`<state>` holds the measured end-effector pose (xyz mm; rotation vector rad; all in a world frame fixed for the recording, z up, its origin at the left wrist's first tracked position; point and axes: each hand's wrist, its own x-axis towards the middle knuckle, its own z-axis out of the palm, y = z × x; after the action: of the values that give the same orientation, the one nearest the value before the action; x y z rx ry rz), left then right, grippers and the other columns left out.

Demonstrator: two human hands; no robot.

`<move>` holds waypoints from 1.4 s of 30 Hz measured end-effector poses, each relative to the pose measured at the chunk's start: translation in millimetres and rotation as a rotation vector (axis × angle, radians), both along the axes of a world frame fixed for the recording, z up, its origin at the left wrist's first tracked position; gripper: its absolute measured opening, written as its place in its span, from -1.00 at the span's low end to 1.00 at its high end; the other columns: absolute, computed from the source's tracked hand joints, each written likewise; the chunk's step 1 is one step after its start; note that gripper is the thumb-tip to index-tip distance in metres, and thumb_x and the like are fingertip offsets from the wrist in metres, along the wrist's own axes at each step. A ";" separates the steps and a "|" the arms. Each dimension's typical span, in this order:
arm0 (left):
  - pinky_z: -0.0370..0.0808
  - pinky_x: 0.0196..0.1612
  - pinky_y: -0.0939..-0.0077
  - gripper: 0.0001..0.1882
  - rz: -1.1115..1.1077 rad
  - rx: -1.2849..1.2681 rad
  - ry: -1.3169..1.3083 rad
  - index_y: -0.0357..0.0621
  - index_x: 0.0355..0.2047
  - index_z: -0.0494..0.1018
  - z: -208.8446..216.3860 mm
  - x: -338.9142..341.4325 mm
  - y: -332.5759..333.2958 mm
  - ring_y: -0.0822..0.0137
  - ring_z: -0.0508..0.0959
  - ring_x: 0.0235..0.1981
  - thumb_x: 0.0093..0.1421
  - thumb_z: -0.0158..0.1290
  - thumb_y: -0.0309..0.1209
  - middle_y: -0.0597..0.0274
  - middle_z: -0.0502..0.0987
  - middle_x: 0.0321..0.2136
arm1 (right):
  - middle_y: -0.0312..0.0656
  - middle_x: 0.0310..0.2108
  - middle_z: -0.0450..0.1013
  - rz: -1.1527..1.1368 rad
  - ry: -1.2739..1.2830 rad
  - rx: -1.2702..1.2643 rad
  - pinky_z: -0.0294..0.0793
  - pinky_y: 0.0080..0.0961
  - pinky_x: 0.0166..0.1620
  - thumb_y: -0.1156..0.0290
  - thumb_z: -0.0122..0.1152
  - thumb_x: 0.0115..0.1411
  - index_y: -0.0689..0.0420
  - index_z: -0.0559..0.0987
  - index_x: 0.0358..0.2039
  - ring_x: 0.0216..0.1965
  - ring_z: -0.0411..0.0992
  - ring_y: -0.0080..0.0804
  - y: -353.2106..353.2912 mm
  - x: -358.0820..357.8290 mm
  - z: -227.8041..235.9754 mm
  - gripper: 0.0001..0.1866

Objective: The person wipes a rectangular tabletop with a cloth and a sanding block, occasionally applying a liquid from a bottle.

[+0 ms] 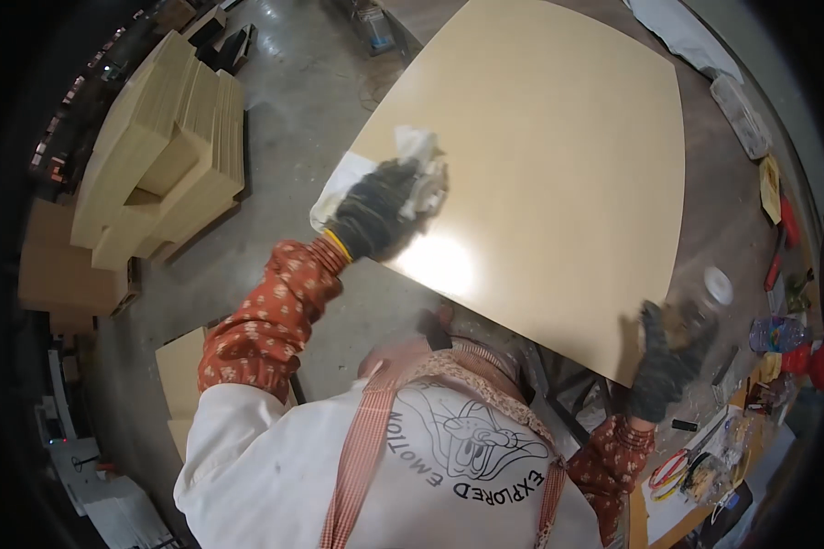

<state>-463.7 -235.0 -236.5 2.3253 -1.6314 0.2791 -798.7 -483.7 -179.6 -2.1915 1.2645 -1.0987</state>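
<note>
A large pale wood-grain panel (558, 165) with curved edges lies in front of me, a bright glare near its front edge. My left hand (375, 210), in a dark glove with a yellow cuff edge, is closed on a crumpled white cloth (421, 165) at the panel's left side. Under that wrist a white flat piece (339, 188) shows at the panel's corner. My right hand (668, 366), also dark-gloved, is at the panel's right front corner. Its fingers curl around something brownish and partly see-through, too blurred to name. A white round thing (719, 285) is just beyond it.
Stacked pale boards (165, 156) stand on the floor at left, beside a brown carton (64, 261). On the right, a cluttered bench holds a clear plastic bottle (778, 335), scissors (670, 471), red-handled tools (778, 256) and a clear plastic box (740, 114). Dark metal supports show beneath the panel.
</note>
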 end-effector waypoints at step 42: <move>0.48 -0.41 0.44 -0.74 -0.014 -0.574 0.165 -0.27 -0.24 0.49 -31.5 129.7 9.3 0.26 0.55 -0.50 0.07 0.16 -0.41 0.14 0.57 -0.43 | -0.17 -0.43 0.45 0.714 0.539 -0.371 0.35 -0.28 -0.27 0.37 0.21 -0.12 -0.05 0.41 0.09 -0.41 0.41 -0.22 35.5 219.6 -15.7 -0.36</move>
<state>-334.0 -225.7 -268.0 1.8472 -1.2759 0.4683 -579.1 -448.2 -195.3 -2.9898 0.3362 -0.4841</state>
